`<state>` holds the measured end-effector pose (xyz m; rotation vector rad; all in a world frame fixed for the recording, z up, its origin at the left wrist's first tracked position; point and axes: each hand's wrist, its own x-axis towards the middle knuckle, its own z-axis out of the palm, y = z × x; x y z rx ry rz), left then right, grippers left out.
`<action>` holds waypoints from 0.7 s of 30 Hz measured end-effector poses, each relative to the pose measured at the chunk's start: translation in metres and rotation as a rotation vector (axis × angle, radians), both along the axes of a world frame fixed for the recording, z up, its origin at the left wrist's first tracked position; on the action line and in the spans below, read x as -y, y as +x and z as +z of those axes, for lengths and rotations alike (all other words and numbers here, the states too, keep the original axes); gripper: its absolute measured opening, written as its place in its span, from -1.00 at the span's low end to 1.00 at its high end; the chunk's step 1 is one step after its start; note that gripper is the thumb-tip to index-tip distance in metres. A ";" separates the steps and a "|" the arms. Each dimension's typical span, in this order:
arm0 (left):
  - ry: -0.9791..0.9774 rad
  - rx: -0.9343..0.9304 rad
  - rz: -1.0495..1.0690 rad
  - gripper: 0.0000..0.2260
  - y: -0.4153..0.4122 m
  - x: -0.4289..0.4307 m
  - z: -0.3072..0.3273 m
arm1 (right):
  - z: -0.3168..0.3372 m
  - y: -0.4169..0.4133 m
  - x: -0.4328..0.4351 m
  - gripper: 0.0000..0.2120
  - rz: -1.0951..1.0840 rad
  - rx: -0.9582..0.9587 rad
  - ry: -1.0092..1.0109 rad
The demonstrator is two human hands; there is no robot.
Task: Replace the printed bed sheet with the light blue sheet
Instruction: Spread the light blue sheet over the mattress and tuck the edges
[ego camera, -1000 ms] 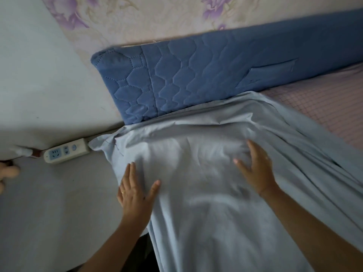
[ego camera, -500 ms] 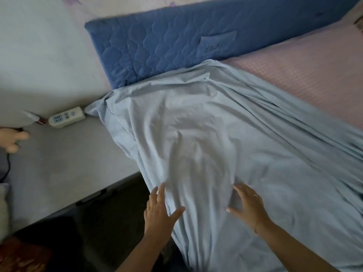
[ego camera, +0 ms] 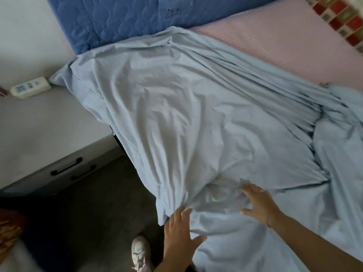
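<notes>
The light blue sheet [ego camera: 196,118] lies wrinkled over the near left part of the bed, its corner reaching the headboard and its edge hanging over the bed's side. Bunched folds pile up at the right. My left hand [ego camera: 180,236] lies flat with spread fingers on the sheet at the bed's near edge. My right hand [ego camera: 257,205] presses flat on the sheet a little farther in. A pink checked mattress cover [ego camera: 284,42] shows bare at the far right. A patterned red cloth [ego camera: 341,16] lies in the top right corner.
A blue quilted headboard [ego camera: 121,18] runs along the wall. A white bedside cabinet [ego camera: 39,122] with dark drawer handles stands left of the bed, a power strip [ego camera: 29,89] on top. Dark floor and my shoe [ego camera: 140,254] lie below.
Both hands slid back along the sheet from near the headboard toward the bed's near edge, smoothing it. The view pulled back and now shows more of the bed and the floor.
</notes>
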<state>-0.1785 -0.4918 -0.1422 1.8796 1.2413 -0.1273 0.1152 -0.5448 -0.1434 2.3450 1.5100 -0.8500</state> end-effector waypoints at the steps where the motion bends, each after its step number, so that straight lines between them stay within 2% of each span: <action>1: 0.016 -0.025 -0.037 -0.26 0.002 0.010 -0.002 | -0.002 0.004 0.008 -0.26 0.026 0.016 0.007; 7: 0.111 -0.163 -0.120 -0.37 0.038 0.052 -0.016 | -0.002 0.027 0.028 -0.42 0.125 0.107 0.025; 8: 0.148 -0.141 -0.108 -0.40 0.043 0.058 -0.022 | -0.004 0.031 0.031 -0.42 0.156 0.120 0.013; 13: 0.327 -0.177 -0.034 -0.84 0.062 0.062 -0.030 | -0.003 0.045 0.050 -0.30 0.242 0.011 0.004; 16: 0.348 -0.151 0.031 -0.68 0.059 0.072 -0.039 | -0.006 0.048 0.074 -0.13 0.300 -0.078 -0.012; 18: 0.356 -0.082 0.102 -0.72 0.055 0.080 -0.041 | -0.010 0.048 0.092 -0.04 0.302 -0.141 -0.031; 20: 0.296 0.008 0.201 -0.83 0.050 0.083 -0.038 | -0.011 0.045 0.101 -0.10 0.334 -0.126 -0.009; 21: 0.266 0.039 0.236 -0.88 0.048 0.085 -0.034 | -0.012 0.044 0.103 -0.21 0.364 -0.101 0.061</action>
